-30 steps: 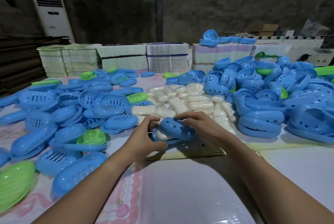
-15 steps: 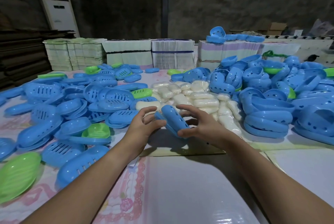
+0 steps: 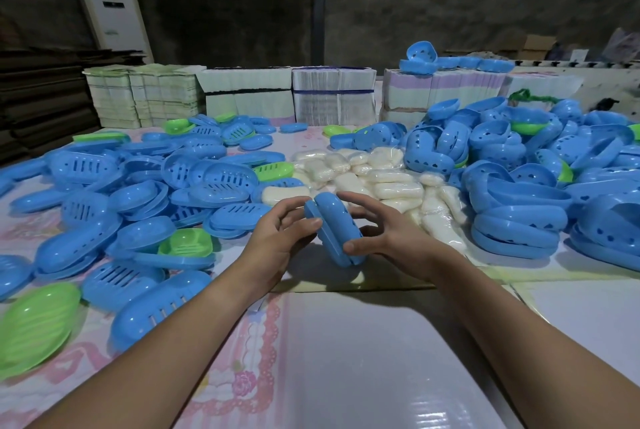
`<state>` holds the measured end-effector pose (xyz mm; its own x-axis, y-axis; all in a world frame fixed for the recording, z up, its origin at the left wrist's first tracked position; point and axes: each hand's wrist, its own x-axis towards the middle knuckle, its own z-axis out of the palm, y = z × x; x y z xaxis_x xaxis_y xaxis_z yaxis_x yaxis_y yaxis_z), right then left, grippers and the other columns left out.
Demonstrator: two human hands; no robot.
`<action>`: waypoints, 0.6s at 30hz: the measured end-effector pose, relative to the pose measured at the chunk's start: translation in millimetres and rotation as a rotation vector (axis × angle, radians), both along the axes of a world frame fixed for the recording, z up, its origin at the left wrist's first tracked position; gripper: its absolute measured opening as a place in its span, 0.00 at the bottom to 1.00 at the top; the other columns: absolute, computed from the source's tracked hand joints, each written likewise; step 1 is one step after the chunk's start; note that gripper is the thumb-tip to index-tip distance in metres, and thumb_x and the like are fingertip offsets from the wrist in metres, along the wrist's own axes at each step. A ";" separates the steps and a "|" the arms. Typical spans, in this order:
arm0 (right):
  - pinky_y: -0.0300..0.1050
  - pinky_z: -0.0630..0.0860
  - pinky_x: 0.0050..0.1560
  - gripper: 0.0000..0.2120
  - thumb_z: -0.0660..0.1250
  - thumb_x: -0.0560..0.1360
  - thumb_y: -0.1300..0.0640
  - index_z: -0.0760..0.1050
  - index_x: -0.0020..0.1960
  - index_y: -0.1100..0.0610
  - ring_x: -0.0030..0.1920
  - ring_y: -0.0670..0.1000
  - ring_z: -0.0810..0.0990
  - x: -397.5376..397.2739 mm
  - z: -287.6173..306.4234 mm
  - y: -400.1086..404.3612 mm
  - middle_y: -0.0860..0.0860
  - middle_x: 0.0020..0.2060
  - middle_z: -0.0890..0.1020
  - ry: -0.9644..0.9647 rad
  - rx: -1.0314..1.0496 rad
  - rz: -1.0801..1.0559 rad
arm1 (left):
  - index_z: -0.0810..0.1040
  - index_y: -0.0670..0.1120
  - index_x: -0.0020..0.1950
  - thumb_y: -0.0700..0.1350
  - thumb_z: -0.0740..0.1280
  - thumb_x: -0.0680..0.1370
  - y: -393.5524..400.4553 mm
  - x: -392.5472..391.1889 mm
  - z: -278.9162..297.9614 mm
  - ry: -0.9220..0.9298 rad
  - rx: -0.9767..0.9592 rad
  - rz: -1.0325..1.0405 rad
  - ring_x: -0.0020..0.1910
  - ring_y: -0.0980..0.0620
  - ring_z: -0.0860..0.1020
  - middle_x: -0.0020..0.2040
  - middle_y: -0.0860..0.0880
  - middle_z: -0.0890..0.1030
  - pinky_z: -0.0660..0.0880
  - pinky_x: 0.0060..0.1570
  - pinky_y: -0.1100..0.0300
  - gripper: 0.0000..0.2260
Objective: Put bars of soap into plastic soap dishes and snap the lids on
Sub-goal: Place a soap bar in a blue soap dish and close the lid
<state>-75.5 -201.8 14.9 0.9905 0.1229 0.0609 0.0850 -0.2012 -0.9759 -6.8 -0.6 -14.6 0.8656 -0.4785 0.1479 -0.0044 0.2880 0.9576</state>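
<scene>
Over the table (image 3: 346,359), closed soap dish (image 3: 334,228) on edge, long axis running away from viewer.

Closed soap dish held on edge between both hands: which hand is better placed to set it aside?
Probably the right hand: its thumb and fingers wrap the closed blue soap dish from the side, near the stacked blue dishes. The left hand only pinches its near edge.

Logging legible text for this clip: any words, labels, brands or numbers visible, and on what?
Nothing can be read.
Air conditioner: a dark panel and a small green mark, both too blurred to read.
Paper stacks: no legible print.
Soap dish held by left hand and right hand: no lettering visible.
</scene>
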 end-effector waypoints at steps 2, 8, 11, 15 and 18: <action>0.56 0.78 0.59 0.35 0.77 0.64 0.59 0.73 0.66 0.37 0.59 0.59 0.78 0.0 0.0 -0.7 0.52 0.62 0.76 0.023 0.044 0.026 | 0.78 0.42 0.62 0.40 0.73 0.69 0.1 -0.8 0.9 0.019 -0.035 -0.010 0.55 0.47 0.83 0.54 0.44 0.86 0.80 0.55 0.58 0.22; 0.58 0.76 0.61 0.33 0.74 0.66 0.62 0.73 0.68 0.44 0.62 0.59 0.78 2.5 -0.7 -2.7 0.58 0.65 0.74 0.098 0.206 0.078 | 0.76 0.38 0.67 0.37 0.75 0.69 1.7 -1.3 3.8 0.073 -0.086 -0.028 0.55 0.47 0.81 0.56 0.41 0.83 0.80 0.56 0.57 0.26; 0.56 0.78 0.58 0.33 0.75 0.66 0.61 0.74 0.68 0.44 0.61 0.59 0.78 2.3 0.0 -1.7 0.58 0.65 0.74 0.099 0.213 0.062 | 0.76 0.38 0.67 0.37 0.74 0.69 1.8 -0.3 3.7 0.093 -0.099 -0.030 0.56 0.45 0.81 0.58 0.40 0.83 0.80 0.58 0.56 0.26; 0.52 0.80 0.53 0.32 0.77 0.67 0.63 0.74 0.66 0.43 0.60 0.57 0.79 1.8 0.1 2.0 0.59 0.64 0.74 0.078 0.186 0.043 | 0.77 0.40 0.67 0.40 0.72 0.70 1.4 -0.6 4.0 0.095 -0.104 -0.033 0.56 0.47 0.83 0.60 0.41 0.84 0.81 0.52 0.58 0.24; 0.49 0.80 0.53 0.30 0.75 0.69 0.63 0.74 0.65 0.40 0.59 0.57 0.80 0.4 0.7 2.9 0.58 0.64 0.74 0.065 0.169 0.040 | 0.78 0.44 0.68 0.40 0.74 0.73 1.7 -2.4 4.8 0.098 -0.088 -0.059 0.58 0.45 0.83 0.62 0.42 0.83 0.81 0.49 0.55 0.23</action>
